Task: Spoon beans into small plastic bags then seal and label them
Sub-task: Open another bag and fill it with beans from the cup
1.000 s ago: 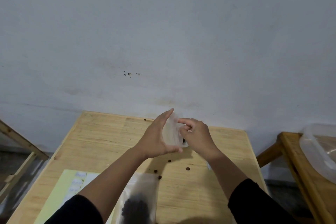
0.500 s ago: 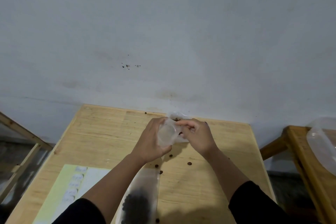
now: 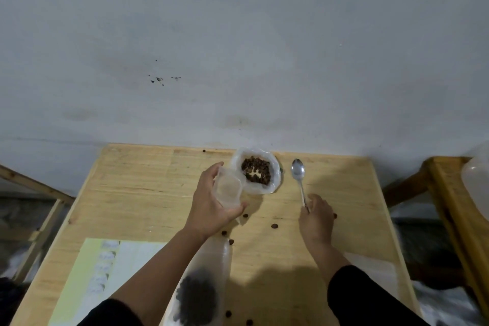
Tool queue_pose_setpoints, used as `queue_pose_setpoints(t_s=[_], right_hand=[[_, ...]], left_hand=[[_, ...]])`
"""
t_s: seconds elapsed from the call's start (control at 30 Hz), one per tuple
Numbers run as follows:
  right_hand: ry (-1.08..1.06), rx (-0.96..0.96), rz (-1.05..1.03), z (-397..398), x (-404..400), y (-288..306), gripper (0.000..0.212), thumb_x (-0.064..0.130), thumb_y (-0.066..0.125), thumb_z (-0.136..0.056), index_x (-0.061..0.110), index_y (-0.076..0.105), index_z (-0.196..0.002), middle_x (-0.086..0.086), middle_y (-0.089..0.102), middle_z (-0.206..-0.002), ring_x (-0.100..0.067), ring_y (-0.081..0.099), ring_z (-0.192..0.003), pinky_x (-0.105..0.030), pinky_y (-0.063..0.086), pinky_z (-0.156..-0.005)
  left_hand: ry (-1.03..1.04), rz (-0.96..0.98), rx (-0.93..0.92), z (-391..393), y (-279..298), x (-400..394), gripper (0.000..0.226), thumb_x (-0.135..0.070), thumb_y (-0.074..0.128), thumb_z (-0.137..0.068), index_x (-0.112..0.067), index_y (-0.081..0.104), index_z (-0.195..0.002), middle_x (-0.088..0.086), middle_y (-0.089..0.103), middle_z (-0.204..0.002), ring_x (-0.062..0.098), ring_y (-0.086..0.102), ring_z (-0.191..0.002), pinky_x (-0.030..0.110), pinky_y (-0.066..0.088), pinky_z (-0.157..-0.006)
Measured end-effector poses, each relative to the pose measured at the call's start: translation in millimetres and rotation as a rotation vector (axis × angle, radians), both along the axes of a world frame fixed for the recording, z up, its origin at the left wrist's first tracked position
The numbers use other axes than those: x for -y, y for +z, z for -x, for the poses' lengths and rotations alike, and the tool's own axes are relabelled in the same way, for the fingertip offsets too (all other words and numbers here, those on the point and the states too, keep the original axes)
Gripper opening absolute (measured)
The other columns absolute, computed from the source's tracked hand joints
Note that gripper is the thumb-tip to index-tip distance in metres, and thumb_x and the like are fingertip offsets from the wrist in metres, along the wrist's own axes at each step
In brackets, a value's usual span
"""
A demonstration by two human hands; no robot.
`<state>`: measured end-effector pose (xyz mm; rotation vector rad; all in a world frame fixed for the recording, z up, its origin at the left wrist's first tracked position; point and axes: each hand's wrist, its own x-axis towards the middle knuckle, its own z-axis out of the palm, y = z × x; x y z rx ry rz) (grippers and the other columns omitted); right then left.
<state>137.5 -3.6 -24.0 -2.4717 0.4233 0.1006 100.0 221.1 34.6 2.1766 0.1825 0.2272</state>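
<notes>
My left hand (image 3: 211, 204) grips a small clear plastic bag (image 3: 228, 189) held open, just left of a larger white bag of brown beans (image 3: 256, 170) at the table's far edge. My right hand (image 3: 316, 216) pinches the handle end of a metal spoon (image 3: 299, 177) that lies on the table, its bowl pointing away from me, right of the bean bag. A filled bag of dark beans (image 3: 199, 288) lies near me, partly under my left forearm. A sheet of labels (image 3: 103, 267) lies at the near left.
The wooden table (image 3: 148, 193) stands against a grey wall. Several loose beans (image 3: 274, 225) are scattered between my hands and near the front edge. A second wooden table (image 3: 449, 193) with a clear plastic container (image 3: 476, 180) stands at the right. A white sheet (image 3: 370, 270) lies by my right forearm.
My hands have come apart: the left keeps the small bag, the right moved right and down onto the spoon handle. The view tilted down, showing the bean bag and spoon.
</notes>
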Motion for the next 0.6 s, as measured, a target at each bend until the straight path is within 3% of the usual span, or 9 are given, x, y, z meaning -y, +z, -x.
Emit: queue_pose_setpoints(t_s=[0.1, 0.17, 0.23, 0.37, 0.47, 0.53, 0.6], right_hand=[[-0.087, -0.077, -0.062, -7, -2, 1, 0.035, 0.002, 0.058, -0.083, -0.002, 0.058, -0.118, -0.020, 0.064, -0.109, -0.035, 0.057, -0.106, -0.033, 0.042, -0.086], [-0.102, -0.105, -0.093, -9, -2, 3, 0.025, 0.005, 0.055, -0.085, -0.001, 0.064, -0.108, -0.018, 0.067, -0.104, -0.031, 0.060, -0.099, -0.023, 0.041, -0.076], [-0.150, -0.090, -0.146, -8, -3, 10, 0.019, 0.006, 0.053, -0.088, -0.001, 0.067, -0.099, -0.014, 0.068, -0.095, -0.027, 0.060, -0.086, -0.014, 0.032, -0.057], [-0.256, 0.040, -0.321, -6, -5, 32, 0.017, 0.012, 0.051, -0.091, 0.003, 0.063, -0.099, -0.004, 0.061, -0.085, -0.017, 0.052, -0.074, -0.023, 0.032, -0.059], [-0.218, 0.162, -0.459, -2, -14, 47, 0.010, 0.011, 0.054, -0.090, 0.012, 0.061, -0.097, -0.005, 0.066, -0.075, -0.008, 0.058, -0.060, -0.013, 0.042, -0.052], [-0.187, 0.206, -0.530, -1, -21, 55, 0.011, 0.008, 0.057, -0.087, 0.018, 0.060, -0.089, -0.003, 0.066, -0.068, -0.004, 0.059, -0.053, -0.022, 0.050, -0.056], [-0.139, 0.214, -0.570, 2, -28, 63, 0.014, 0.006, 0.058, -0.084, 0.016, 0.062, -0.077, -0.003, 0.066, -0.063, -0.011, 0.060, -0.054, -0.035, 0.054, -0.060]], left_hand=[[0.006, 0.006, 0.001, -3, -1, 1, 0.098, -0.030, 0.090, -0.052, -0.017, 0.036, -0.134, -0.012, 0.037, -0.128, -0.004, 0.036, -0.115, -0.006, 0.025, -0.089], [0.016, 0.018, 0.001, -5, -2, 2, 0.098, -0.029, 0.090, -0.053, -0.017, 0.036, -0.134, -0.012, 0.037, -0.129, -0.003, 0.036, -0.116, -0.006, 0.025, -0.089], [0.025, 0.023, 0.010, -6, -3, 1, 0.098, -0.028, 0.090, -0.053, -0.016, 0.036, -0.134, -0.012, 0.038, -0.130, -0.001, 0.036, -0.118, -0.004, 0.024, -0.092], [0.062, 0.029, 0.036, -8, 0, -6, 0.099, -0.028, 0.090, -0.055, -0.013, 0.035, -0.136, -0.011, 0.036, -0.131, -0.001, 0.035, -0.121, -0.004, 0.021, -0.096], [0.097, 0.019, 0.070, -13, 6, -14, 0.098, -0.026, 0.089, -0.056, -0.009, 0.036, -0.136, -0.008, 0.037, -0.131, 0.002, 0.034, -0.121, -0.005, 0.020, -0.096], [0.097, 0.006, 0.079, -15, 9, -18, 0.098, -0.026, 0.089, -0.057, -0.008, 0.034, -0.137, -0.004, 0.037, -0.134, 0.002, 0.033, -0.122, 0.000, 0.021, -0.098], [0.087, -0.006, 0.069, -16, 11, -19, 0.099, -0.028, 0.088, -0.058, -0.010, 0.033, -0.139, -0.001, 0.038, -0.137, 0.001, 0.032, -0.122, 0.010, 0.024, -0.101]])
